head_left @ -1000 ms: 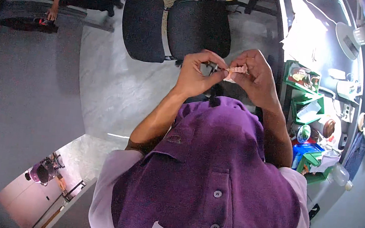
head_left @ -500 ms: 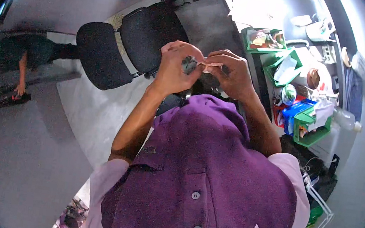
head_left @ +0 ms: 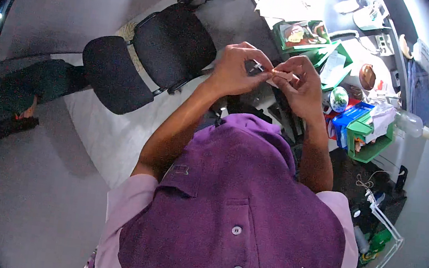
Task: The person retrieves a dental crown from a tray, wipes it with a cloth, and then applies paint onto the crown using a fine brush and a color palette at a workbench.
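A small pale pinkish piece (head_left: 281, 76), perhaps folded or strip-like, is pinched between the fingertips of both hands in front of my chest. My left hand (head_left: 235, 71) is closed, its thumb and forefinger meeting at the left end of the piece. From the other side my right hand (head_left: 304, 89) grips it, thumb below and fingers curled above. Fingers cover much of the piece, so its exact kind does not show. Both forearms reach up past my purple apron (head_left: 229, 189).
Black office chairs (head_left: 172, 46) stand at the upper left. On the bench to the right are green bins (head_left: 367, 153), a blue bin (head_left: 353, 116), a clear bottle (head_left: 411, 125) and a white lamp arm (head_left: 388, 225). Another person in dark clothes (head_left: 22, 83) bends at the far left.
Both hands have shifted right toward the bench, still pinching the small piece. My right hand now stands more upright. The other person's arm and head have moved.
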`<state>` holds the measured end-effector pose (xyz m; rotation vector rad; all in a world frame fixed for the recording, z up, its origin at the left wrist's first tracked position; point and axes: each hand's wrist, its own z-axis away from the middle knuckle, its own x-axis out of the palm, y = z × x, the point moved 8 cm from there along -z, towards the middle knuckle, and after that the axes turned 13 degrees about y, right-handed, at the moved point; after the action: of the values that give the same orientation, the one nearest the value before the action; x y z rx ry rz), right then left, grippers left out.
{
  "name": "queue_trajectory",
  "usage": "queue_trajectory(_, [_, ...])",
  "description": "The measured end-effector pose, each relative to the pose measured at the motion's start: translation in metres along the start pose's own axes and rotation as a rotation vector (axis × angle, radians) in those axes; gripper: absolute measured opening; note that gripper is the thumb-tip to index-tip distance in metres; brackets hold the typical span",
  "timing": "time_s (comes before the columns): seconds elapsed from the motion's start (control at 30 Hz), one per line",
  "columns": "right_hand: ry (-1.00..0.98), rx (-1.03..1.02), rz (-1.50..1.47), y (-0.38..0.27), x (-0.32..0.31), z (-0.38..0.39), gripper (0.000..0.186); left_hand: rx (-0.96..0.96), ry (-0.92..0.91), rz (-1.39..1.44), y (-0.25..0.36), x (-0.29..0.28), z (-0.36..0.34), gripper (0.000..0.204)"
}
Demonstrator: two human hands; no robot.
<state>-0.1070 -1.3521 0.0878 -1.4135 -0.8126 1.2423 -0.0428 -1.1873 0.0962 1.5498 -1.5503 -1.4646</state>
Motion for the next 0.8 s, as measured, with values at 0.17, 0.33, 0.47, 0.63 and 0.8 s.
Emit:
queue_trajectory(0.17, [-0.089,0.045,-0.034,0.001,0.011,-0.002,0.036,-0.096,-0.097,-0.018,-0.014,-0.002,0.013,0.016])
queue_trajectory(0.33, [-0.168,0.025,-0.082,-0.001,0.030,-0.001,0.027,-0.166,-0.075,0.034,-0.025,-0.021,0.030,0.014])
queue_trajectory(0.47, [-0.206,0.011,-0.095,0.002,0.045,-0.003,0.025,-0.196,-0.017,-0.002,-0.026,-0.037,0.039,0.013])
queue_trajectory(0.63, [-0.235,-0.006,-0.109,-0.001,0.054,-0.005,0.027,-0.076,0.068,-0.089,-0.012,-0.045,0.039,0.014])
queue_trajectory(0.8, [-0.230,-0.112,0.016,-0.013,0.056,-0.003,0.021,-0.063,0.130,-0.175,-0.005,-0.045,0.040,0.024])
